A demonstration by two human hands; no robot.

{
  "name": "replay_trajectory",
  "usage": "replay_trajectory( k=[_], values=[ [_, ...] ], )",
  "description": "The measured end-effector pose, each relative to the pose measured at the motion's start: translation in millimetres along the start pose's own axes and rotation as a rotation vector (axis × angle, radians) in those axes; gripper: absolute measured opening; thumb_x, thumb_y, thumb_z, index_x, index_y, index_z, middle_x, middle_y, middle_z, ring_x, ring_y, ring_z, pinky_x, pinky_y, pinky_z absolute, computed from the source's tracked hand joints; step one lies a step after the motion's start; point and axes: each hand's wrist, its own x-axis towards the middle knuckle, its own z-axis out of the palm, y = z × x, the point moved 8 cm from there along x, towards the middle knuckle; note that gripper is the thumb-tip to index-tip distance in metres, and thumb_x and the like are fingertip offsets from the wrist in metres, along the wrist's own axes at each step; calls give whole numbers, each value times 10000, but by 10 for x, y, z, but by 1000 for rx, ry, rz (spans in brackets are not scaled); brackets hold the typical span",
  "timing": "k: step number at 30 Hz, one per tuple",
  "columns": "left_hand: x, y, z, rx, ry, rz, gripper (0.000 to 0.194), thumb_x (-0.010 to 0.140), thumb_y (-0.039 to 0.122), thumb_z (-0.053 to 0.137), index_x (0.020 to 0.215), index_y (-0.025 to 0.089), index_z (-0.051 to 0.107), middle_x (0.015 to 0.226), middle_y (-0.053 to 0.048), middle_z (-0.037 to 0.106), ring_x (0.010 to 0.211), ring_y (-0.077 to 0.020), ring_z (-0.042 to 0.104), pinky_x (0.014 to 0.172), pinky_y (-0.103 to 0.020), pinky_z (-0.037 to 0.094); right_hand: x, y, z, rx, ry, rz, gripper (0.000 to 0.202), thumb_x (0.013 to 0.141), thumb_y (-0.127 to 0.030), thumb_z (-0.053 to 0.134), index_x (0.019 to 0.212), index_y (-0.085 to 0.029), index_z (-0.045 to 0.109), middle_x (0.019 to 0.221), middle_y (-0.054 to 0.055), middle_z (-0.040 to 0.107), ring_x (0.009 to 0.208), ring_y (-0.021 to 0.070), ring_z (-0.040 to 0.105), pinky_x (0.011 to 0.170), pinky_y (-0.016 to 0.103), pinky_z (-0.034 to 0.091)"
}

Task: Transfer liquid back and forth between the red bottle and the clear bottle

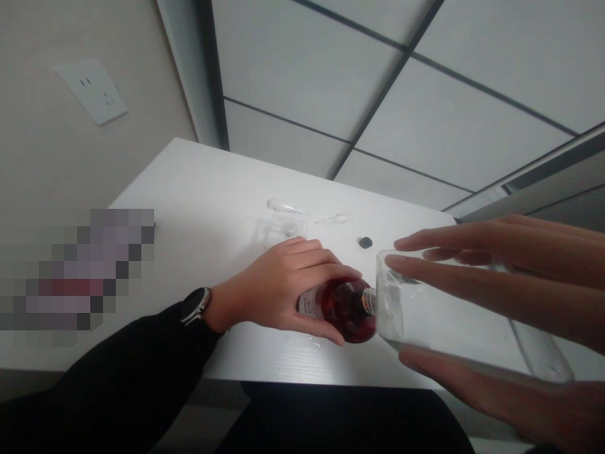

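Observation:
My left hand (288, 284) is wrapped round a bottle (352, 318) of dark red liquid with a pale label. The bottle is tilted, its neck pointing right. My right hand (510, 284) grips a clear square-sided glass container (458, 321), fingers along the top and thumb beneath. The container's near-left end overlaps the bottle's neck in view; I cannot tell whether they touch. A small dark cap (365, 242) lies on the table behind the bottle.
On the white table (212, 208), clear glass-like pieces (283, 205) lie beyond my left hand, beside a clear square item (289, 228). Small water drops (312, 342) are near the front edge. A blurred-out object (80, 271) is at left. Panels (293, 126) stand behind the table.

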Motion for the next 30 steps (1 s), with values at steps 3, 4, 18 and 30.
replay_trajectory(
  k=[3, 4, 18, 30],
  values=[
    [-2, 3, 0, 9, 1, 1, 528, 1006, 608, 668, 1251, 141, 642, 1058, -113, 783, 928, -254, 705, 815, -382, 508, 14, -11, -4, 1, -18, -13, 403, 1087, -503, 480, 1449, -352, 574, 1414, 44, 693, 1192, 375, 698, 879, 594, 598],
    [-2, 3, 1, 10, 1, 0, 520, 1008, 604, 668, 1250, 145, 641, 1059, -113, 784, 929, -254, 706, 814, -381, 508, 20, -15, -6, 4, -23, -17, 396, 1089, -506, 477, 1441, -353, 575, 1407, 45, 695, 1179, 369, 705, 866, 583, 601],
    [-3, 5, 3, 41, 9, 16, 549, 1016, 626, 638, 1274, 142, 626, 1073, -124, 777, 930, -259, 704, 816, -390, 525, 142, -112, -74, 13, -42, -79, 271, 1062, -361, 548, 1324, -295, 565, 1317, 67, 725, 1042, 296, 750, 754, 489, 633],
    [-11, 1, 3, 29, 7, -6, 521, 1015, 609, 644, 1291, 169, 620, 1100, -122, 783, 954, -269, 713, 835, -404, 535, 241, -126, -68, 21, -4, -59, 295, 1020, -426, 548, 1277, -315, 640, 1241, 73, 759, 893, 293, 763, 745, 472, 622]
  ],
)
